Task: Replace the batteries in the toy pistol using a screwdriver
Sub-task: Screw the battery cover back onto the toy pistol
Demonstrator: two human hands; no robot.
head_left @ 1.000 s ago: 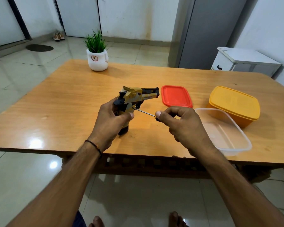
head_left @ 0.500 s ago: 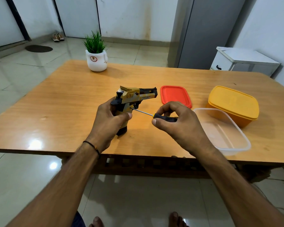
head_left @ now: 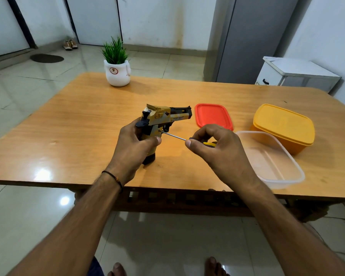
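**Screwdriver tip on the grip of the toy pistol, both hands busy**

So the toy pistol [head_left: 163, 118] is the landmark here, everything else goes off that. It's tan and black, standing upright with the butt of the grip down on the wooden table [head_left: 72, 124], barrel pointing off to the right. The left hand [head_left: 134, 148] is wrapped around the grip from the near side, fingers closed tight on it, thumb pressed across the front just under the trigger area. There's a thin dark band on that wrist.

The right hand [head_left: 217, 150] sits just right of the pistol, a bit nearer to the camera. Its fingers are curled in narrow around the screwdriver [head_left: 189, 138], pinching the black and yellow handle between thumb and fingertips. The thin metal shaft runs up and left from that hand, and the tip touches the side of the grip just below the trigger guard. Can't make out the screw itself, too small.

Right of the pistol and slightly behind it, a red lid [head_left: 212, 115] lies flat. Further right is a yellow container [head_left: 283, 126] with its lid on. Nearer than those, right of the right hand, there's a clear plastic tub [head_left: 275, 162], open. Way behind the pistol to the left stands a white pot with a green plant [head_left: 117, 66]
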